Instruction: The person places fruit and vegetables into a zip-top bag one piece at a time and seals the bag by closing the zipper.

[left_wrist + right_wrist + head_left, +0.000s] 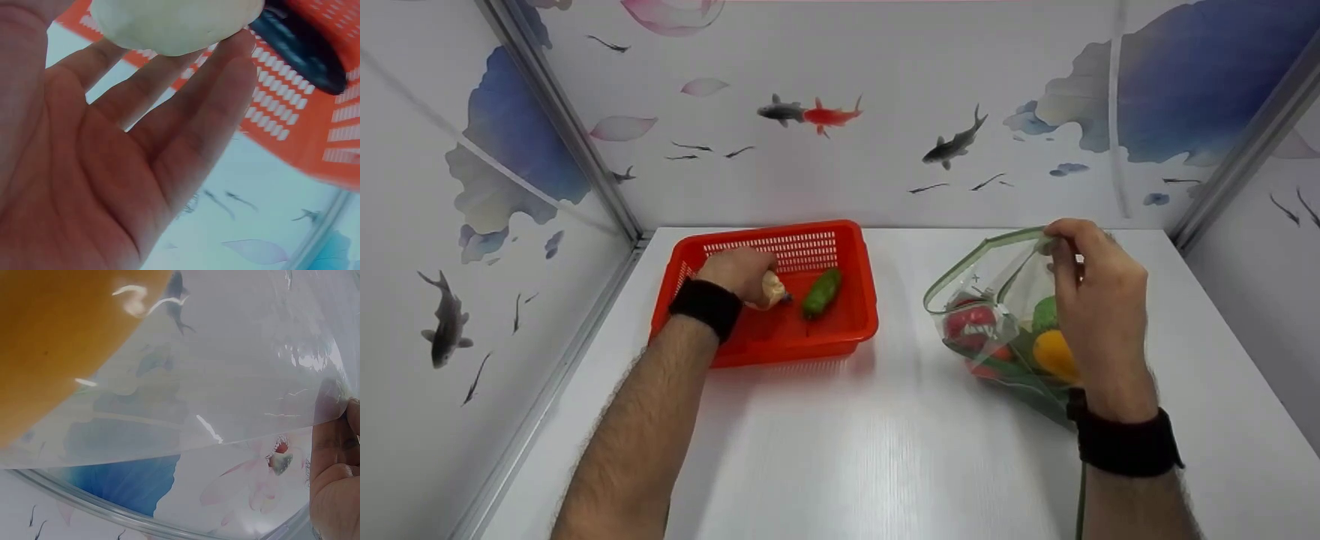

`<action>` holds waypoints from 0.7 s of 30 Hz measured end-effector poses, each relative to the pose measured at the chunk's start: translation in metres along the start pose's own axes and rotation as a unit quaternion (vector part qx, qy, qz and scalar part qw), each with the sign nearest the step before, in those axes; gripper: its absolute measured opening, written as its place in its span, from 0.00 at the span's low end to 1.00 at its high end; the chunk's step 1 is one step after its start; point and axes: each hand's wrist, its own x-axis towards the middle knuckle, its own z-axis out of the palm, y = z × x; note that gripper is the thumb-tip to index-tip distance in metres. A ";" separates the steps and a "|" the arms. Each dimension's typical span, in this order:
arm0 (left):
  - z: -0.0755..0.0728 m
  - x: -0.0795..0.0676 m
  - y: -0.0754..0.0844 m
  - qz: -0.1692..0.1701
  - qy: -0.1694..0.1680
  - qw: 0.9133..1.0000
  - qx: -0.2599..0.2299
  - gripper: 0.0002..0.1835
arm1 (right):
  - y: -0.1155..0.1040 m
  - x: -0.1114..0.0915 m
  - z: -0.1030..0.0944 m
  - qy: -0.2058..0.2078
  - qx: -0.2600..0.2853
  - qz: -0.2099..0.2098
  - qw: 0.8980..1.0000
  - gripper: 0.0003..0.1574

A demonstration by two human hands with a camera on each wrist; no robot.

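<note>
In the head view my left hand (739, 271) reaches into the red plastic basket (861, 300) and grips a pale, cream-coloured rounded vegetable (770, 291). Up close its smooth, whitish underside (177, 25) rests against my fingertips; its kind does not show clearly. A dark, glossy eggplant-like vegetable (301, 48) lies beside it in the basket, mostly hidden from the head view. Right of my hand is a green pepper (821, 292). My right hand (1099, 300) pinches the green-edged rim of a transparent bag (1020, 281), raising that side, with its mouth spread.
Inside the bag are a red vegetable (969, 321), a yellow-orange one (1056, 355) and a green one (1045, 315). Basket and bag stand on a white table (840, 442), with patterned panels (840, 172) behind and at both sides.
</note>
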 end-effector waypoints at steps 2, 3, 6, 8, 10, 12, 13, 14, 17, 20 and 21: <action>-0.001 0.001 0.006 0.025 0.024 0.999 0.010 0.29 | 0.000 0.000 0.000 0.000 0.000 0.001 1.000 0.11; -0.003 0.001 0.010 0.035 0.035 0.999 0.010 0.29 | 0.000 0.000 0.000 -0.001 0.000 0.001 1.000 0.11; -0.007 0.000 0.023 0.057 0.061 0.996 0.012 0.33 | 0.000 0.000 -0.001 -0.002 0.000 0.002 1.000 0.11; -0.009 -0.003 0.033 0.063 0.075 0.995 0.012 0.36 | 0.000 0.000 -0.001 -0.003 0.000 0.001 1.000 0.11; -0.011 -0.006 0.043 0.071 0.083 0.994 0.021 0.38 | 0.000 0.000 0.000 -0.001 0.000 0.000 1.000 0.11; -0.013 -0.008 0.053 0.081 0.092 0.992 0.031 0.38 | 0.000 0.000 0.000 0.000 0.000 -0.002 1.000 0.11; -0.014 -0.010 0.058 0.088 0.098 0.991 0.035 0.36 | 0.000 0.000 0.000 0.001 -0.001 -0.003 1.000 0.11; -0.015 -0.011 0.062 0.096 0.103 0.989 0.041 0.34 | 0.000 0.000 0.000 0.002 -0.001 -0.004 1.000 0.11; -0.017 -0.015 0.075 0.121 0.126 0.983 0.058 0.31 | 0.000 0.000 0.000 0.002 -0.002 -0.005 1.000 0.11; -0.020 -0.020 0.086 0.144 0.145 0.976 0.076 0.31 | 0.000 -0.001 0.000 0.001 -0.001 -0.005 1.000 0.11; -0.021 -0.021 0.090 0.149 0.151 0.974 0.081 0.31 | 0.000 -0.001 0.000 0.001 -0.001 -0.005 1.000 0.11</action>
